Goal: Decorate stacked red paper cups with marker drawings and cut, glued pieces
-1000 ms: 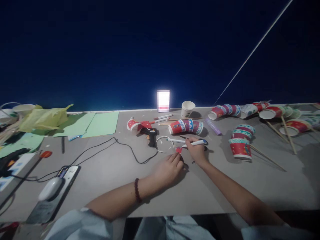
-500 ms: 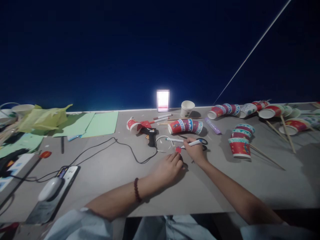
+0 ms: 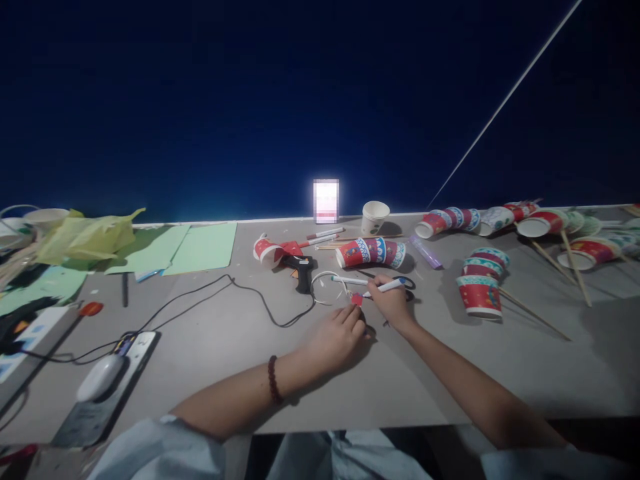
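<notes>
My right hand [image 3: 389, 301] is closed around a white marker pen [image 3: 390, 287] with a blue end, its tip pointing left at a small red paper piece [image 3: 357, 299]. The fingertips of my left hand [image 3: 343, 332] press on that red piece from the near side, with the fingers held together. Just beyond my hands lie a second marker [image 3: 345, 281] and a white ring [image 3: 320, 288]. Black-handled scissors [image 3: 411, 288] are partly hidden behind my right hand. A black glue gun [image 3: 303, 273] rests to the left of the ring.
A curved stack of patterned paper cups [image 3: 370, 253] lies behind my hands, with an upright white cup [image 3: 375, 217] farther back. More cup stacks [image 3: 481, 283] with sticks fill the right. Green paper sheets [image 3: 200, 250], a power strip [image 3: 33, 350] and a phone [image 3: 107, 393] are left.
Almost nothing differs. The marker and my right hand have shifted very slightly; my left hand stays on the red paper piece.
</notes>
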Available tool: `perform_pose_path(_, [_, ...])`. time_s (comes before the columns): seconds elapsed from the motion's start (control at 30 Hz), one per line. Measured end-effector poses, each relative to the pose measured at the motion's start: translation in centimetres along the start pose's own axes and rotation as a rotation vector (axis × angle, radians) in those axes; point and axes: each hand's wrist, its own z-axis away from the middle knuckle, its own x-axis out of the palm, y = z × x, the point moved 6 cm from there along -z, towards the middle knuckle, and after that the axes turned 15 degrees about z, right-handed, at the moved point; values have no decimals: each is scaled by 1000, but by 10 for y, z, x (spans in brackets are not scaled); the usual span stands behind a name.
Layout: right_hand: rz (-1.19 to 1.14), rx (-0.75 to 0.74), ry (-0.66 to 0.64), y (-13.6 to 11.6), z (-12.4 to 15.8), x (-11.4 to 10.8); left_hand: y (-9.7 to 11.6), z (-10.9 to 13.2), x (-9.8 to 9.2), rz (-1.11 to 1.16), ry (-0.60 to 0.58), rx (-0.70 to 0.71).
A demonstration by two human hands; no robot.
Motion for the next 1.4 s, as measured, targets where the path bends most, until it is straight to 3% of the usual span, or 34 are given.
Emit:
perform_pose_path(0.93, [-10,-42,-121,-5,5,4,0,-1,-7,68,47,-39])
perform_pose_path(1.13, [-89,-14,-80,-7,5,1,1,-3,-11,82,15,-59])
perform_pose_path(1.4, [-80,-27,-186,-17,3,6,2,-4,-13,71,13,-62])
